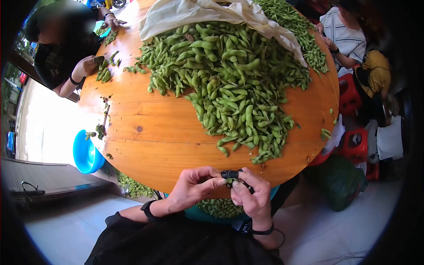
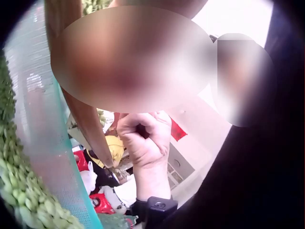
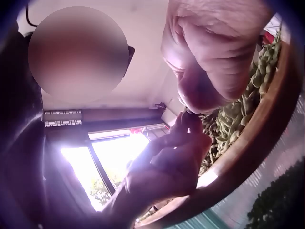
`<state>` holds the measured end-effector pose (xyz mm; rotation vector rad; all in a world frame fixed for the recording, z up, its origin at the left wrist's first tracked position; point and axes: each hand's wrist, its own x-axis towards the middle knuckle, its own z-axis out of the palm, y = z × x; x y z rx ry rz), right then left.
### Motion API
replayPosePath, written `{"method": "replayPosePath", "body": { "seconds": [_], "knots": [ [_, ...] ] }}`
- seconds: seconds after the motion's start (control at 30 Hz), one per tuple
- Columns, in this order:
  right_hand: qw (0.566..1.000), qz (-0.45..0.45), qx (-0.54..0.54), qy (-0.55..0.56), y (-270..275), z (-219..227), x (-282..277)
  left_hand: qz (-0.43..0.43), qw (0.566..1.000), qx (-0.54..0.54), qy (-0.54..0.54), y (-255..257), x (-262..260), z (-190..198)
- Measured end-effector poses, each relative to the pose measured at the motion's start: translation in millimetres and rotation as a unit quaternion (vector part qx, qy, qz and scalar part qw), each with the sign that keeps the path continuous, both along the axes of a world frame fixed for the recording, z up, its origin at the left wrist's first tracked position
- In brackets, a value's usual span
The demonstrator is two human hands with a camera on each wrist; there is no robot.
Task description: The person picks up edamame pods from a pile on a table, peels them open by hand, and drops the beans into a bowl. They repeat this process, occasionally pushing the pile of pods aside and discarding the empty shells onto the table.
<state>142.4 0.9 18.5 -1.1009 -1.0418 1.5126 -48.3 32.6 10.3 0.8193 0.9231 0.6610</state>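
Note:
Near the table's front edge, my left hand (image 1: 194,189) and right hand (image 1: 252,196) meet. Thumb and fingers of both pinch a small green soybean pod (image 1: 229,180), mostly covered by the fingertips. Black wrapping (image 1: 229,174) shows on fingers of the right hand. Below the hands sits a teal basket (image 2: 71,157) of shelled green beans (image 1: 221,208). A big heap of soybean pods (image 1: 229,84) covers the middle of the wooden table (image 1: 141,128). The right wrist view shows the left hand's fingertips right under the right hand; in the left wrist view a blurred patch covers much of the upper middle.
White cloth (image 1: 198,15) drapes over the back of the heap. At the left, another person's hand (image 1: 86,68) is by a few pods. A blue basin (image 1: 86,152) stands left of the table; red stools (image 1: 353,143) and a dark green sack (image 1: 338,183) are at the right.

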Motion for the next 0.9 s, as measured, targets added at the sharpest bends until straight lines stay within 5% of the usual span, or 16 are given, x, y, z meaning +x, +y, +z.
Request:
{"method": "replayPosePath", "body": {
  "seconds": [0.03,0.1,0.23,0.27,0.47,0.5,0.57,0.63,0.7,0.73,0.9],
  "knots": [
    [0.993,-0.005,0.041,-0.106,0,2,-1,0.006,1.000,-0.001,-0.001,-1,3,-1],
    [0.988,-0.026,0.053,-0.144,0,4,-9,0.103,0.915,0.340,0.191,-3,8,-4],
    [0.950,-0.061,0.136,-0.275,2,2,-15,0.060,0.865,0.437,0.237,-6,12,-3],
    [0.922,-0.075,0.190,-0.329,3,2,-16,0.055,0.886,0.412,0.206,-6,13,-5],
    [0.910,-0.069,0.209,-0.351,-1,0,-20,-0.010,0.967,0.216,0.133,3,5,-3],
    [0.910,-0.066,0.211,-0.352,-2,-4,-18,-0.007,0.967,0.216,0.133,2,6,-6],
    [0.942,-0.054,0.150,-0.294,-4,-12,-12,0.030,0.903,0.388,0.183,-2,10,-11],
    [0.969,-0.044,0.107,-0.220,-2,-8,-10,0.034,0.893,0.406,0.190,0,7,-14],
    [0.996,-0.021,-0.080,0.032,0,-5,-4,-0.030,0.987,0.154,0.036,4,0,-12],
    [0.991,-0.007,-0.097,0.087,3,-5,-1,-0.040,0.996,0.027,-0.069,3,-3,-10],
    [0.989,-0.011,-0.103,0.108,3,-9,-1,-0.012,0.988,-0.011,-0.154,-3,1,-18]
  ]
}}
